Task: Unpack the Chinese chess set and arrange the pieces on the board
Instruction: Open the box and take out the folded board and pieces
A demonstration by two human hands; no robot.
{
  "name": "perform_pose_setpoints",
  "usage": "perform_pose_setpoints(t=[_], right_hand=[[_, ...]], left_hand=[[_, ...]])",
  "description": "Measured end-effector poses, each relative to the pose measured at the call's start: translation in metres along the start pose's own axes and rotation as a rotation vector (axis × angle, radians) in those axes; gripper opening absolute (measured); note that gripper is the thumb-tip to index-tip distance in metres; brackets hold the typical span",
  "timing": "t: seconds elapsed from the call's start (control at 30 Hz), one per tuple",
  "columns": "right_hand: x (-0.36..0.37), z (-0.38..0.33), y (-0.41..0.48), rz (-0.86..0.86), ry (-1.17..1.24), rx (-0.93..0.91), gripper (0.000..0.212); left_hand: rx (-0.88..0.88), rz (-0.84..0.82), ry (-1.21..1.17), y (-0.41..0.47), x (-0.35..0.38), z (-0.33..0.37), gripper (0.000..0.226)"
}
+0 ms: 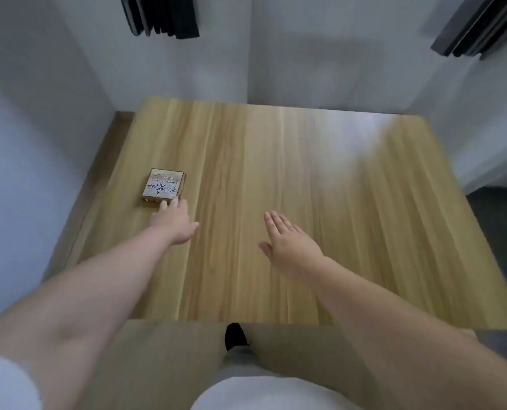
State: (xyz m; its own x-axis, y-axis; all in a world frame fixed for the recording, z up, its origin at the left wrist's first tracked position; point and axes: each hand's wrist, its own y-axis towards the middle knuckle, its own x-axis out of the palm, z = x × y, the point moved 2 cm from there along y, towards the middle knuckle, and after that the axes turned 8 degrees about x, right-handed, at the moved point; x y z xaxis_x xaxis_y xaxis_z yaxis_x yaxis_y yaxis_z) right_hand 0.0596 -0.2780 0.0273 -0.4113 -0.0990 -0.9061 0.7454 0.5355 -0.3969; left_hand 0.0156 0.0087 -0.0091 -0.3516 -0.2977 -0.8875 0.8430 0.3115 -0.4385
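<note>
**Near edge of the desk:** the person's tan trousers are showing below it, and a white sleeve (3,383) is showing at the lower left.

**Right hand** (290,245): is hovering palm down over the middle of the desk (349,208). The fingers are straight and close together, the thumb is spread to the side, and it is holding nothing.

**Left hand** (173,221): is lying stretched toward the desk's left edge. The fingers are extended, and the fingertips are touching the near side of the chess box at its near right corner. They are not wrapping round it.

**Chess box** (163,186): is sitting closed near the left edge, about halfway back. It is flat and squarish, with brown sides that look like wood and a pale printed top bearing dark brush characters. The small print is too blurred to read.

**Step, as judged:** the very start of unpacking, as no board or pieces are out. The next move is calling for a firm grip across the box's sides, a carry to the desk's middle, then both hands on the lid. Whether the lid slides or lifts cannot be told.

**Desk surface:** is a smooth, pale wood-grain laminate, glaring toward the far right corner.

**Beyond the far edge:** there are plain white walls, with dark flat panels (163,16) hanging high up.
</note>
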Motion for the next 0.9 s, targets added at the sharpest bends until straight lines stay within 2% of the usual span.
perform_pose_setpoints(t=[0.1, 0.17, 0.33, 0.47, 0.67, 0.8, 0.9], right_hand=[[0.009, -0.005, 0.019, -0.057, 0.001, 0.014, 0.066], [0.016, -0.004, 0.030, -0.088, -0.014, 0.023, 0.065], [0.027, 0.011, 0.052, -0.119, -0.032, 0.034, 0.065], [0.034, 0.026, 0.057, -0.163, -0.044, 0.050, 0.065], [0.042, 0.061, 0.053, -0.255, 0.042, 0.148, 0.065], [0.044, 0.086, 0.050, -0.252, 0.353, 0.410, 0.058], [0.053, 0.104, 0.050, -0.167, 0.461, 0.599, 0.049]], left_hand=[[-0.152, -0.008, 0.011, 0.029, -0.003, -0.035, 0.085], [-0.181, -0.042, 0.013, 0.049, -0.002, -0.053, 0.087], [-0.110, -0.113, 0.018, 0.078, 0.018, -0.056, 0.087], [-0.048, -0.058, 0.014, 0.071, 0.042, -0.035, 0.087], [0.182, -0.074, 0.082, 0.019, 0.080, 0.056, 0.084], [0.459, -0.095, 0.173, -0.012, 0.109, 0.123, 0.083], [0.665, -0.136, 0.237, -0.017, 0.116, 0.145, 0.076]])
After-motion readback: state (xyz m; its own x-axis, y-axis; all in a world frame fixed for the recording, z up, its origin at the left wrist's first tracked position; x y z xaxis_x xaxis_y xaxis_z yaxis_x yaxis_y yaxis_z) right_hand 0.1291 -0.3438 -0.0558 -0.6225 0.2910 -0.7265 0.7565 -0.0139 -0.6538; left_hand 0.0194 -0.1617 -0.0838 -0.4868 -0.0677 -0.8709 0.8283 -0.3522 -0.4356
